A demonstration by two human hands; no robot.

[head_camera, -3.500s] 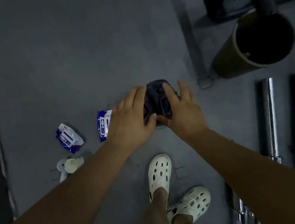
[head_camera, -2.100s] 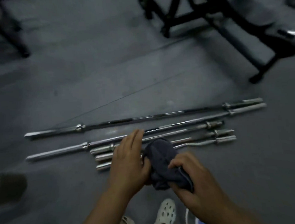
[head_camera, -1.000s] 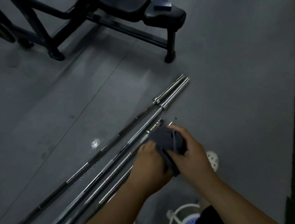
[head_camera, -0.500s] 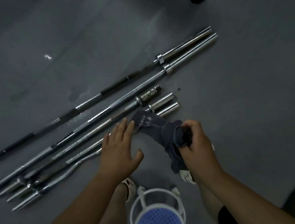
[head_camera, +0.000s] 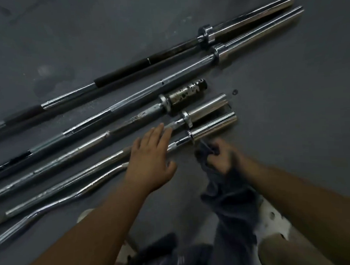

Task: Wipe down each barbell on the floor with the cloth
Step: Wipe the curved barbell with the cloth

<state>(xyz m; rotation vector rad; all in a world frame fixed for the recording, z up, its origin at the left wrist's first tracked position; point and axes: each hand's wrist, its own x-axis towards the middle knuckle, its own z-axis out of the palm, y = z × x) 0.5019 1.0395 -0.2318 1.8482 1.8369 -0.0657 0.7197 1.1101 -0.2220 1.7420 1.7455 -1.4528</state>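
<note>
Several barbells lie side by side on the grey floor, running from lower left to upper right. The nearest is a curved chrome bar (head_camera: 59, 201); its sleeve end (head_camera: 214, 126) lies just beyond my hands. A rusty-sleeved bar (head_camera: 184, 94) and two long bars (head_camera: 246, 35) lie farther off. My left hand (head_camera: 151, 163) hovers with fingers spread over the nearest bars; I cannot tell if it touches them. My right hand (head_camera: 221, 160) is shut on a dark grey cloth (head_camera: 231, 198), which hangs down from the fist, just right of the nearest sleeve.
My white perforated clog (head_camera: 274, 220) shows at the lower right, and my other clog (head_camera: 83, 214) peeks out beside my left forearm. A small dark ring (head_camera: 235, 92) lies on the floor beyond the short bars. Bare grey floor (head_camera: 289, 107) spreads to the right.
The view has dropped closer to the bars. My left hand let go of the cloth and reached over the nearest bars. My right hand kept the cloth, which now hangs down.
</note>
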